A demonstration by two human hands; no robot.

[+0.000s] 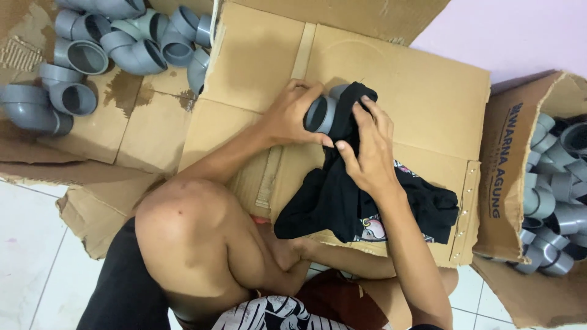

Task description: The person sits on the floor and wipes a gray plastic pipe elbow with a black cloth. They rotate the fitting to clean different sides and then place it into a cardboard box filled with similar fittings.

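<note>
While the left hand wraps around a grey plastic pipe elbow and holds it with the open socket facing the camera, the right hand presses a black cloth against the fitting's far side, fingers closed on the fabric. This grip appears to steady the elbow so the cloth can bear on its curved outer wall. The elbow sits between both hands, raised just above a flattened sheet of brown cardboard that lies under them, likely as a work surface over the white tile floor. The cloth is soft and limp; its loose end trails down below the right wrist onto the cardboard. The elbow looks rigid, smooth and matte, with a thick round rim. Up and to the left of the left hand lies a heap of like elbows on torn cardboard. To the right of the right hand, an open box holds more elbows.
</note>
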